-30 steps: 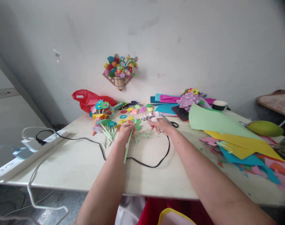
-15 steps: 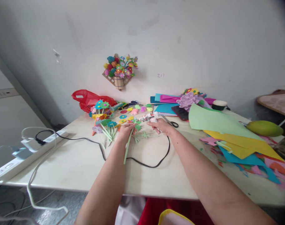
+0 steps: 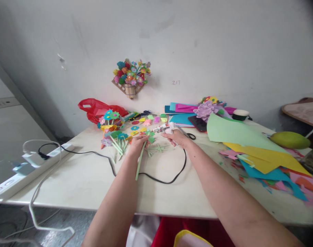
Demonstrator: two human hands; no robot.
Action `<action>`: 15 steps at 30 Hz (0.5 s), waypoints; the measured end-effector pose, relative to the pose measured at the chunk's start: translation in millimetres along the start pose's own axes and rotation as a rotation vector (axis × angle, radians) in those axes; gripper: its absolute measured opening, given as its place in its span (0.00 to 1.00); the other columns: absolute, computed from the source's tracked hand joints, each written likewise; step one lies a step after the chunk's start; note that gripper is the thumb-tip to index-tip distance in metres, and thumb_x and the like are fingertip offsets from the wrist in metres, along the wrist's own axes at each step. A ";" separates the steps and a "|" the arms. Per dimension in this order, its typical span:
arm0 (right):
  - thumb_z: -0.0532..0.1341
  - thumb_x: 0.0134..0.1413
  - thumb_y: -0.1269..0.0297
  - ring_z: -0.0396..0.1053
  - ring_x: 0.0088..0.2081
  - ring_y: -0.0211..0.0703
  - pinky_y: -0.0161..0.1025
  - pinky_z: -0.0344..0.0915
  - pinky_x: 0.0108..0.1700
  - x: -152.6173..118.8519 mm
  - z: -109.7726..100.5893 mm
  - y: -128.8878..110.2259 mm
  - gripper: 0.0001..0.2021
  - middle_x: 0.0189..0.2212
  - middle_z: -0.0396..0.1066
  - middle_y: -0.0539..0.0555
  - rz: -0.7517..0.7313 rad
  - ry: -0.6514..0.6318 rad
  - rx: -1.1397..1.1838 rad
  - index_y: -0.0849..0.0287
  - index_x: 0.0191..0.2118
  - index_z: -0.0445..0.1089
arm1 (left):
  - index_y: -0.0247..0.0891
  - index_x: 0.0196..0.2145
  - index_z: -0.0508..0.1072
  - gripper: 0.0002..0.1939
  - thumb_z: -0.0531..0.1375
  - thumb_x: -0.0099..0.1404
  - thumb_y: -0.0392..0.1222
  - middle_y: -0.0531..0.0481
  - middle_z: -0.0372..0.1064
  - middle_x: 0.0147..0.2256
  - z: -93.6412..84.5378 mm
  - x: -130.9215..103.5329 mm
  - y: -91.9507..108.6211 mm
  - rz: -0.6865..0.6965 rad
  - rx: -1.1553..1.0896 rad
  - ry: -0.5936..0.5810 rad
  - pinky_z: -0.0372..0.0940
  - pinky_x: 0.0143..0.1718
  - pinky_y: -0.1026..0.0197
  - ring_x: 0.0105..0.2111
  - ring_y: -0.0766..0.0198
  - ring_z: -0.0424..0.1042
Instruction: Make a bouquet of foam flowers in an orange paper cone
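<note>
Pinched in my left hand (image 3: pixel 139 142) is a long pale green strip (image 3: pixel 140 162), its free end hanging toward me. My right hand (image 3: pixel 177 138) grips a white patterned glue gun (image 3: pixel 166 128), whose tip points left, close to my left fingertips. A black cord (image 3: pixel 161 181) loops from the gun across the table. Green flower cutouts (image 3: pixel 151 140) lie by my left fingers, partly hidden. More pale green strips (image 3: pixel 160 148) are scattered between and behind my hands. To the left of my left hand are loose strips (image 3: pixel 117 147) and colourful foam flowers (image 3: pixel 112 116).
A power strip (image 3: pixel 56 153) lies along the table's left edge. Behind are a red plastic bag (image 3: pixel 94 109), scissors (image 3: pixel 191 136) and a phone (image 3: pixel 197 123). Coloured foam sheets (image 3: pixel 239 132) and scraps cover the right side, with a green-yellow fruit (image 3: pixel 290 140). A flower basket (image 3: pixel 130 90) hangs on the wall.
Almost nothing differs; both hands keep their places with the strip and the glue gun. The whole view has shifted very slightly.
</note>
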State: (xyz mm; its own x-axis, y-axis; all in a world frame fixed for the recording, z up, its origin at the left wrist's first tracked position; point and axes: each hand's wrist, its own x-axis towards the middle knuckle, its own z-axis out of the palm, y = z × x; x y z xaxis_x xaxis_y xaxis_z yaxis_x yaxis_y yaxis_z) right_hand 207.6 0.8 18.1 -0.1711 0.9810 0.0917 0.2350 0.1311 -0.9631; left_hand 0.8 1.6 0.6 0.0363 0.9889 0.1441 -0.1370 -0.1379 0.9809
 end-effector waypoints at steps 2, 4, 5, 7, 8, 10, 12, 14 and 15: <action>0.68 0.39 0.47 0.53 0.11 0.28 0.30 0.51 0.11 1.3 -0.1 2.3 0.22 0.14 0.58 0.43 -0.004 0.007 0.006 0.60 0.21 0.60 | 0.34 0.20 0.72 0.10 0.66 0.48 0.43 0.51 0.67 0.16 0.2 0.1 -0.5 -0.001 0.008 0.001 0.51 0.15 0.66 0.13 0.71 0.59; 0.68 0.40 0.47 0.54 0.11 0.28 0.30 0.51 0.11 2.2 -0.1 4.2 0.22 0.14 0.58 0.43 -0.009 0.013 0.000 0.60 0.22 0.60 | 0.33 0.22 0.72 0.10 0.66 0.47 0.43 0.51 0.67 0.16 0.1 0.1 -0.4 -0.003 0.008 0.001 0.51 0.15 0.67 0.13 0.71 0.59; 0.68 0.40 0.47 0.54 0.11 0.28 0.30 0.51 0.11 2.5 -0.1 4.8 0.22 0.14 0.58 0.43 -0.010 0.017 -0.006 0.60 0.22 0.60 | 0.33 0.22 0.73 0.10 0.66 0.47 0.43 0.51 0.67 0.16 -0.2 0.2 -0.1 0.001 0.000 0.002 0.51 0.15 0.67 0.13 0.71 0.59; 0.67 0.40 0.46 0.54 0.11 0.28 0.30 0.51 0.12 3.1 0.0 5.7 0.22 0.14 0.58 0.43 -0.014 0.036 -0.031 0.59 0.22 0.61 | 0.33 0.23 0.73 0.10 0.66 0.47 0.43 0.51 0.67 0.17 -2.2 0.7 1.2 0.014 -0.032 0.009 0.51 0.15 0.67 0.13 0.71 0.59; 0.67 0.41 0.46 0.54 0.12 0.29 0.30 0.51 0.12 3.6 0.0 6.1 0.22 0.13 0.58 0.43 -0.017 0.052 -0.056 0.59 0.23 0.61 | 0.33 0.24 0.73 0.10 0.66 0.47 0.43 0.51 0.67 0.17 -3.9 1.2 2.0 0.022 -0.055 0.020 0.51 0.15 0.67 0.13 0.71 0.59; 0.66 0.42 0.46 0.54 0.12 0.30 0.31 0.51 0.13 5.1 -0.3 7.0 0.21 0.13 0.58 0.44 -0.024 0.102 -0.140 0.59 0.24 0.62 | 0.33 0.25 0.73 0.10 0.66 0.47 0.43 0.51 0.67 0.17 -8.6 2.8 4.0 0.030 -0.104 0.053 0.51 0.15 0.67 0.13 0.71 0.60; 0.65 0.43 0.46 0.56 0.13 0.32 0.32 0.53 0.15 7.2 -1.2 8.1 0.19 0.14 0.60 0.45 -0.014 0.163 -0.275 0.59 0.26 0.65 | 0.32 0.26 0.73 0.11 0.66 0.46 0.42 0.51 0.68 0.18 -14.4 4.7 6.2 0.027 -0.154 0.100 0.51 0.15 0.68 0.14 0.71 0.61; 0.64 0.45 0.46 0.61 0.16 0.36 0.33 0.56 0.19 9.2 -2.4 9.1 0.18 0.16 0.64 0.48 -0.004 0.226 -0.449 0.58 0.29 0.69 | 0.32 0.27 0.73 0.12 0.66 0.45 0.42 0.51 0.68 0.18 -19.9 6.6 8.4 0.019 -0.202 0.153 0.52 0.15 0.69 0.14 0.72 0.61; 0.63 0.45 0.46 0.65 0.20 0.39 0.34 0.58 0.22 9.8 -2.9 9.3 0.18 0.18 0.67 0.50 -0.004 0.254 -0.548 0.58 0.31 0.71 | 0.32 0.28 0.73 0.13 0.67 0.45 0.42 0.51 0.68 0.18 -22.3 7.4 9.5 0.012 -0.220 0.170 0.52 0.15 0.69 0.15 0.72 0.61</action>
State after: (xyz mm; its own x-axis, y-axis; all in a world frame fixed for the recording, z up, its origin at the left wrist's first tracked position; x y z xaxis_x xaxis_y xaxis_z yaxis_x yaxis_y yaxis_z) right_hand 210.9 12.1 10.8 0.0454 0.9750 0.2173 0.7049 0.1228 -0.6986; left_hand -22.4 8.8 8.0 -0.1306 0.9849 0.1133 -0.3484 -0.1526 0.9249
